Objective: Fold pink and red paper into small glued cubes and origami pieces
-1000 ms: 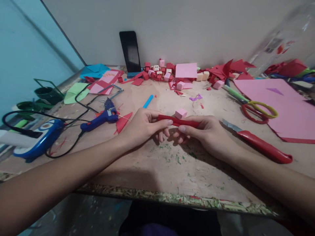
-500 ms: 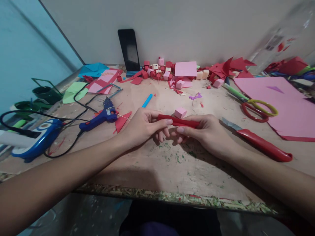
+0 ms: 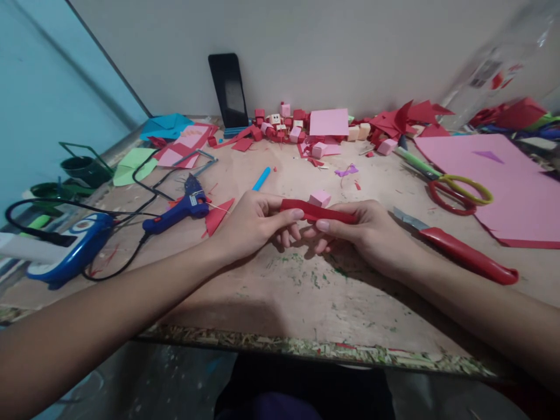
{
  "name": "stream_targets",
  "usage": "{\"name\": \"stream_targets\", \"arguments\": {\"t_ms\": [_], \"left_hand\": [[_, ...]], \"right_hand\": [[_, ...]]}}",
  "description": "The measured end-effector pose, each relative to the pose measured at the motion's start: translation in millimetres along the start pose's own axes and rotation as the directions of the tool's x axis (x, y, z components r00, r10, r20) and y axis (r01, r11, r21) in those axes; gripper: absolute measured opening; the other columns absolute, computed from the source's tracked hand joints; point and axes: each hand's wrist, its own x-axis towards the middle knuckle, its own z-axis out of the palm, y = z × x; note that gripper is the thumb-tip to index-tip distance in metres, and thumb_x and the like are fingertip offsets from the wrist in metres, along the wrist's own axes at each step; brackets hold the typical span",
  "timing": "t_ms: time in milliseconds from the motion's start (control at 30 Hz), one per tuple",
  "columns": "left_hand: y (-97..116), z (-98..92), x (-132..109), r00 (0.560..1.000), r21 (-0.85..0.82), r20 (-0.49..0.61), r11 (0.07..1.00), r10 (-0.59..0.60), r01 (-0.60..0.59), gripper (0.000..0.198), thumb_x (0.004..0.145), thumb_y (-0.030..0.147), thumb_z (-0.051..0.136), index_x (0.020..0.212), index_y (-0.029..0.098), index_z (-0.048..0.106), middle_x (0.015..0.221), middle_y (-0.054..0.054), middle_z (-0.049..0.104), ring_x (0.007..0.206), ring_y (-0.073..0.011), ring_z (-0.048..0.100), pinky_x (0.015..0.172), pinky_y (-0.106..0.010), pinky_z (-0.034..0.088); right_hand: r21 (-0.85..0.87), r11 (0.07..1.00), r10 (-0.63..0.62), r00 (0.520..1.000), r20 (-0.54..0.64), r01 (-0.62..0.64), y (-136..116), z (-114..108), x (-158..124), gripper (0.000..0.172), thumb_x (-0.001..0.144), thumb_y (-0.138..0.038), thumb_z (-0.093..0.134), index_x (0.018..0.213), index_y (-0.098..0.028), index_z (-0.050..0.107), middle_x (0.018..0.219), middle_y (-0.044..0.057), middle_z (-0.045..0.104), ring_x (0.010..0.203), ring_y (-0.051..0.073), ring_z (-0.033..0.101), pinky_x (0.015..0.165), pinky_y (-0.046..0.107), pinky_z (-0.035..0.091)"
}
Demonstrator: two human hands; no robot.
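Both of my hands pinch a folded red paper strip (image 3: 315, 210) just above the middle of the worn wooden table (image 3: 306, 291). My left hand (image 3: 256, 224) grips its left end between thumb and fingers. My right hand (image 3: 367, 233) grips its right end. A small pink paper cube (image 3: 321, 198) sits on the table right behind the strip.
A blue glue gun (image 3: 184, 205) with a black cord lies left of my hands, a red paper triangle (image 3: 217, 217) beside it. A red-handled cutter (image 3: 459, 252) and scissors (image 3: 455, 189) lie right, near a pink sheet (image 3: 503, 186). Paper cubes (image 3: 289, 125) and a phone (image 3: 228, 90) stand by the wall.
My hands have lifted the red strip very slightly and shifted it a little; the view has tilted a bit. Nothing else moved.
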Motion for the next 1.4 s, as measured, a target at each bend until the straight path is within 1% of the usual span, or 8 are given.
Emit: {"name": "stream_targets", "arguments": {"t_ms": [167,367,567,700,833,1133,1300,1400], "left_hand": [[1.8,6.6,-2.0,0.996,0.061,-0.004,0.994,0.088,-0.088,0.016,0.093,0.020,0.067,0.083,0.012,0.076,0.069,0.000,0.072,0.056,-0.0079,0.062,0.055,-0.017,0.051],[5.8,6.0,-5.8,0.978,0.258,0.043,0.943,0.205,-0.209,0.013,0.092,0.013,0.067,0.087,0.016,0.079,0.078,0.001,0.078,0.071,-0.0102,0.069,0.067,-0.018,0.052],[4.9,4.0,-6.0,0.987,0.225,0.085,0.962,0.137,-0.153,0.012,0.091,0.022,0.071,0.085,0.017,0.080,0.078,-0.001,0.078,0.072,-0.0130,0.070,0.066,-0.020,0.052],[6.0,6.2,-6.1,0.994,0.159,0.055,0.982,0.090,-0.098,0.018,0.091,0.022,0.068,0.076,0.016,0.076,0.070,-0.001,0.074,0.064,-0.0121,0.066,0.060,-0.021,0.050],[7.1,4.2,-5.6,0.997,0.198,0.010,0.977,0.082,-0.082,0.023,0.091,0.024,0.069,0.071,0.015,0.074,0.064,0.000,0.069,0.057,-0.0100,0.060,0.056,-0.019,0.046],[6.2,-3.2,-2.5,0.996,0.223,-0.063,0.974,0.062,-0.046,0.031,0.091,0.030,0.069,0.065,0.013,0.068,0.057,0.000,0.064,0.052,-0.0091,0.057,0.050,-0.019,0.041],[8.5,-6.4,-2.8,0.997,0.235,-0.024,0.970,0.068,-0.061,0.037,0.092,0.033,0.067,0.060,0.013,0.066,0.055,-0.002,0.063,0.050,-0.0093,0.058,0.050,-0.019,0.043],[11.8,-5.1,-4.7,0.997,0.199,-0.049,0.979,0.061,-0.050,0.037,0.092,0.033,0.067,0.061,0.013,0.066,0.057,-0.003,0.064,0.048,-0.0092,0.058,0.048,-0.019,0.043]], "right_hand": [[-0.078,0.996,-0.040,0.999,0.019,0.041,-1.5,1.1,-1.9,0.026,0.085,-0.041,0.080,0.085,-0.016,0.078,0.086,0.009,0.081,0.069,0.017,0.075,0.066,0.028,0.061],[-0.204,0.976,-0.074,0.997,0.029,0.078,0.2,4.4,-1.8,0.025,0.088,-0.041,0.077,0.087,-0.015,0.077,0.082,0.007,0.079,0.067,0.016,0.074,0.065,0.027,0.061],[-0.220,0.971,-0.089,0.995,0.046,0.097,3.2,4.5,-2.7,0.027,0.089,-0.042,0.076,0.086,-0.016,0.078,0.079,0.008,0.079,0.065,0.016,0.073,0.063,0.028,0.061],[-0.193,0.975,-0.108,0.993,0.038,0.114,2.8,3.8,-3.5,0.028,0.089,-0.043,0.077,0.086,-0.015,0.078,0.079,0.008,0.079,0.065,0.016,0.073,0.062,0.028,0.061],[-0.185,0.979,-0.083,0.997,0.011,0.083,-0.9,3.8,-4.1,0.032,0.090,-0.046,0.076,0.087,-0.014,0.078,0.079,0.008,0.079,0.062,0.015,0.072,0.059,0.026,0.059],[-0.077,0.997,-0.034,0.999,-0.042,0.031,-4.0,3.4,-2.1,0.035,0.086,-0.046,0.079,0.069,-0.015,0.073,0.062,0.004,0.070,0.052,0.012,0.063,0.052,0.023,0.052],[0.083,0.996,-0.030,0.994,-0.101,0.038,3.6,-1.8,0.5,0.030,0.079,-0.040,0.086,0.069,-0.015,0.074,0.059,0.003,0.069,0.049,0.010,0.060,0.051,0.022,0.051],[0.197,0.977,-0.057,0.987,-0.153,0.087,8.3,-4.6,1.9,0.028,0.075,-0.039,0.091,0.071,-0.015,0.076,0.063,0.003,0.071,0.049,0.010,0.060,0.050,0.022,0.050]]}}
